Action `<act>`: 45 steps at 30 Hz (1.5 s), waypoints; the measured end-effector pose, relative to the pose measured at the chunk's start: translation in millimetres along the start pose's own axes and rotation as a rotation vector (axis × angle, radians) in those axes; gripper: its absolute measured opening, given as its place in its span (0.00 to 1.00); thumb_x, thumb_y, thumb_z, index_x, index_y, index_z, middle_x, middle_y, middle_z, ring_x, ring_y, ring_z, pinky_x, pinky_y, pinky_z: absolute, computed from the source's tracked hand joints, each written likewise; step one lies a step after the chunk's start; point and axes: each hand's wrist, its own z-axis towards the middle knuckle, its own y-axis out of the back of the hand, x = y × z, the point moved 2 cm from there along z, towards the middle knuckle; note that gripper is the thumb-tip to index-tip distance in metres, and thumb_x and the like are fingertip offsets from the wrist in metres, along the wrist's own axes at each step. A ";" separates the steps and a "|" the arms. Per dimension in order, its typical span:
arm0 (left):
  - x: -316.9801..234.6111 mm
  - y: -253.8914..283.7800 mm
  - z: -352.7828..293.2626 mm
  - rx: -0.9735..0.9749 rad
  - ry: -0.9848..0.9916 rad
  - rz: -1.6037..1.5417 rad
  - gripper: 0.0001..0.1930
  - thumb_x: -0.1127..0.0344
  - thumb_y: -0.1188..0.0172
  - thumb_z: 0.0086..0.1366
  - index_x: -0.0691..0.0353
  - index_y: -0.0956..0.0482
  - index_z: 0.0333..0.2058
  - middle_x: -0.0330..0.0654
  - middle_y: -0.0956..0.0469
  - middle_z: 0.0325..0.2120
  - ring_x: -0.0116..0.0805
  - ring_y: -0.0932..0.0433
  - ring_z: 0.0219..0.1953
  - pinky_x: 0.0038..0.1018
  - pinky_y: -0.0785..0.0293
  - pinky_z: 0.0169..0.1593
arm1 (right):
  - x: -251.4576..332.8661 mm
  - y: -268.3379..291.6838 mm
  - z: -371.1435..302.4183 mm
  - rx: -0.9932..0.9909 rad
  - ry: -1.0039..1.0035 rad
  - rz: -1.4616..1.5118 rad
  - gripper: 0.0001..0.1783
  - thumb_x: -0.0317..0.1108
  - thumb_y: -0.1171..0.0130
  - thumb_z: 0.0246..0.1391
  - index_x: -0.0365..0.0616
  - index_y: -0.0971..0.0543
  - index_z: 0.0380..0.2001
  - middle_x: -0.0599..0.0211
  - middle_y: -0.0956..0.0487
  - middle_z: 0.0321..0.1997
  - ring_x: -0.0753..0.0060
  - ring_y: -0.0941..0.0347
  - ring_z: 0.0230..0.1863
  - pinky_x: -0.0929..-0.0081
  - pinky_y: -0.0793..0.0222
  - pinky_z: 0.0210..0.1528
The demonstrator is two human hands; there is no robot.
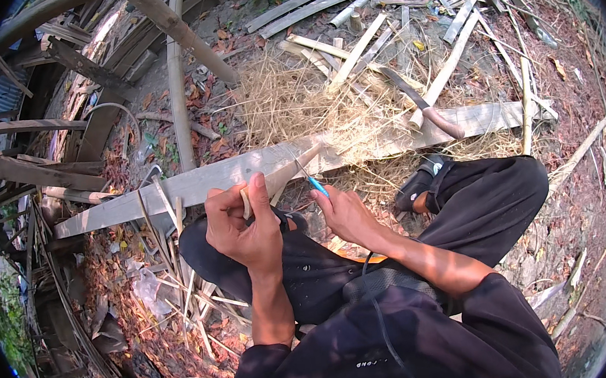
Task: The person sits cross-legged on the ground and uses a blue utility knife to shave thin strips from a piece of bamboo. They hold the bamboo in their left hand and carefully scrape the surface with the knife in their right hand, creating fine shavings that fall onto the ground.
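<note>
My left hand [243,217] is closed round a pale bamboo strip [285,176], pinching its near end between thumb and fingers. The strip points away to the right, its far end over the grey wooden plank [213,178]. My right hand [346,210] grips a small knife [318,185] by its blue handle. The knife's thin blade lies across the strip; whether it cuts into the wood cannot be made out. A machete [444,122] with a wooden handle rests on the plank's right part, its dark blade reaching over the shavings beyond.
Curly pale shavings [283,106] heap on and behind the plank. Split bamboo lengths [358,50] lie farther back. Upright and slanting poles [180,106] stand at the left. Thin sticks [202,321] are scattered beside my left knee. My bent legs flank the work.
</note>
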 end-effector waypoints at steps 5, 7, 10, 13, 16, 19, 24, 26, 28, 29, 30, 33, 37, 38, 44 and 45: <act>0.1 2.8 4.5 0.006 0.013 -0.006 0.07 0.79 0.39 0.64 0.69 0.30 0.37 0.41 0.29 0.28 0.18 0.33 0.14 0.15 0.38 0.15 | -63.4 -6.7 -1.6 0.065 -0.073 -0.159 0.26 0.48 0.55 0.68 0.31 0.24 0.31 0.44 0.25 0.16 0.38 0.25 0.21 0.49 0.32 0.25; -0.9 3.7 0.0 -0.008 0.011 0.000 0.07 0.80 0.39 0.64 0.69 0.29 0.37 0.41 0.29 0.29 0.18 0.32 0.14 0.15 0.38 0.15 | -28.1 7.0 -4.1 -0.013 -0.068 -0.074 0.25 0.47 0.54 0.68 0.32 0.26 0.31 0.44 0.26 0.15 0.38 0.26 0.20 0.48 0.33 0.25; -2.0 3.4 2.7 -0.013 0.033 -0.004 0.07 0.81 0.39 0.64 0.69 0.29 0.37 0.41 0.29 0.29 0.18 0.32 0.15 0.15 0.37 0.16 | 5.1 22.3 3.5 -0.075 0.005 0.008 0.24 0.47 0.53 0.68 0.33 0.27 0.31 0.43 0.27 0.14 0.36 0.27 0.20 0.47 0.34 0.24; -1.8 5.5 -1.1 0.014 0.014 0.017 0.07 0.81 0.39 0.63 0.69 0.29 0.37 0.41 0.30 0.29 0.18 0.33 0.15 0.15 0.37 0.16 | 26.3 22.4 2.2 -0.024 0.108 0.043 0.21 0.46 0.53 0.68 0.34 0.28 0.34 0.41 0.28 0.14 0.33 0.28 0.22 0.45 0.35 0.24; -1.5 0.8 0.2 0.034 -0.050 0.031 0.07 0.82 0.40 0.63 0.69 0.29 0.38 0.40 0.30 0.29 0.18 0.33 0.16 0.15 0.37 0.16 | -13.6 -6.4 16.9 -0.087 0.157 -0.075 0.21 0.45 0.52 0.67 0.34 0.28 0.32 0.39 0.27 0.17 0.32 0.27 0.23 0.44 0.34 0.25; -5.0 -3.2 -1.5 0.069 -0.067 0.017 0.07 0.82 0.40 0.64 0.69 0.28 0.38 0.40 0.31 0.29 0.17 0.33 0.16 0.15 0.37 0.17 | -120.7 -8.2 40.8 -0.137 0.198 -0.341 0.24 0.47 0.55 0.68 0.33 0.26 0.32 0.42 0.25 0.16 0.40 0.24 0.22 0.49 0.32 0.24; 0.9 7.4 -2.8 0.011 0.003 0.017 0.07 0.80 0.40 0.64 0.70 0.29 0.38 0.40 0.30 0.29 0.18 0.32 0.16 0.15 0.37 0.17 | -10.4 11.5 37.4 0.018 -0.002 -0.003 0.21 0.45 0.54 0.68 0.36 0.26 0.33 0.42 0.26 0.16 0.41 0.24 0.22 0.48 0.32 0.28; -3.8 4.7 0.6 0.010 -0.003 0.040 0.07 0.80 0.40 0.64 0.70 0.29 0.38 0.40 0.30 0.29 0.18 0.32 0.16 0.15 0.38 0.17 | -16.7 -5.3 33.2 0.078 0.058 -0.061 0.22 0.47 0.56 0.68 0.36 0.25 0.37 0.39 0.24 0.22 0.36 0.23 0.29 0.47 0.31 0.32; -5.9 -0.1 -0.5 0.020 0.006 0.024 0.07 0.80 0.39 0.64 0.70 0.29 0.38 0.40 0.30 0.29 0.17 0.33 0.16 0.15 0.38 0.17 | -94.1 -29.7 55.1 0.042 -0.083 -0.169 0.23 0.49 0.56 0.68 0.37 0.24 0.38 0.39 0.23 0.24 0.35 0.23 0.30 0.46 0.30 0.33; -4.0 -0.5 -0.2 0.021 0.008 0.005 0.07 0.80 0.39 0.64 0.69 0.29 0.38 0.40 0.30 0.29 0.17 0.33 0.16 0.14 0.38 0.17 | -122.0 -30.3 63.0 0.022 -0.148 -0.226 0.24 0.50 0.57 0.68 0.37 0.24 0.39 0.38 0.22 0.25 0.34 0.24 0.31 0.46 0.30 0.34; -1.8 0.8 1.4 0.014 0.004 -0.002 0.07 0.79 0.39 0.64 0.69 0.29 0.38 0.40 0.30 0.29 0.17 0.33 0.16 0.14 0.39 0.17 | -123.1 -24.5 65.4 0.035 -0.114 -0.197 0.26 0.51 0.58 0.68 0.36 0.24 0.40 0.37 0.22 0.27 0.34 0.23 0.32 0.47 0.28 0.36; 2.1 9.0 -2.1 -0.028 0.034 0.024 0.07 0.79 0.39 0.65 0.69 0.29 0.38 0.40 0.30 0.29 0.17 0.33 0.16 0.14 0.39 0.17 | -84.1 -21.9 66.5 0.104 -0.091 -0.204 0.25 0.49 0.58 0.68 0.35 0.24 0.39 0.36 0.22 0.26 0.35 0.23 0.32 0.48 0.26 0.35; -2.5 -2.4 -0.7 -0.001 0.018 -0.029 0.07 0.79 0.39 0.65 0.69 0.29 0.38 0.40 0.30 0.29 0.18 0.33 0.16 0.14 0.38 0.18 | -142.6 -59.9 78.3 -0.045 0.138 -0.344 0.23 0.47 0.57 0.68 0.35 0.25 0.39 0.37 0.22 0.25 0.38 0.22 0.30 0.50 0.25 0.30; -2.2 2.4 -0.5 -0.010 0.013 -0.020 0.07 0.79 0.39 0.65 0.69 0.29 0.38 0.40 0.30 0.29 0.18 0.33 0.16 0.14 0.38 0.18 | -154.4 -57.6 75.8 -0.036 0.385 -0.610 0.24 0.46 0.58 0.68 0.33 0.25 0.40 0.35 0.21 0.29 0.37 0.22 0.33 0.50 0.24 0.30; 5.1 6.5 -1.5 -0.011 0.001 0.022 0.07 0.77 0.40 0.66 0.69 0.29 0.39 0.40 0.28 0.28 0.18 0.32 0.17 0.14 0.37 0.19 | -174.1 -46.9 89.8 -0.047 -0.030 -0.305 0.26 0.50 0.57 0.68 0.33 0.25 0.38 0.35 0.22 0.27 0.31 0.23 0.33 0.45 0.27 0.36; 7.8 16.4 -2.9 -0.035 0.020 0.057 0.06 0.77 0.40 0.66 0.69 0.28 0.39 0.40 0.27 0.28 0.18 0.32 0.17 0.14 0.37 0.19 | -129.4 -40.9 85.2 -0.042 -0.094 -0.232 0.26 0.50 0.57 0.68 0.33 0.26 0.37 0.35 0.22 0.25 0.30 0.24 0.33 0.45 0.27 0.36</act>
